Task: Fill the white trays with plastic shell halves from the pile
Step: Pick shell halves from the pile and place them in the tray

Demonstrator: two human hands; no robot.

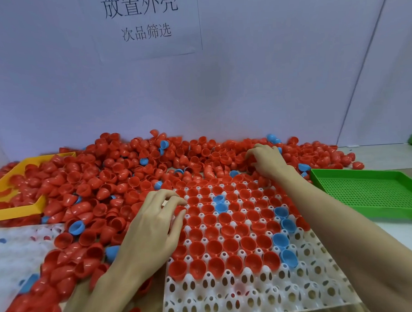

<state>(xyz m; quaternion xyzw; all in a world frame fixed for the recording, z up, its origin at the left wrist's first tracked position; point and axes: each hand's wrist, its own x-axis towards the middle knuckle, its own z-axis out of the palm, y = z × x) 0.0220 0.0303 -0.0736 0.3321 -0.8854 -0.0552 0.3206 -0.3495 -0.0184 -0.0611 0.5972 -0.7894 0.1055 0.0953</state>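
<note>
The pile (120,184) of red and blue shell halves lies banked left of and behind the white tray (308,265). The left hand (154,230), fingers curled, pinches a red shell half (180,210) at the tray's left edge, empty cups just nearby. The right hand (266,158) reaches farther back, fingers dug into the pile; its grip I cannot tell.

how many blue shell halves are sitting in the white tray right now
6. Two touch near the tray's upper middle; four run down its right side. The right forearm may hide more.
</note>
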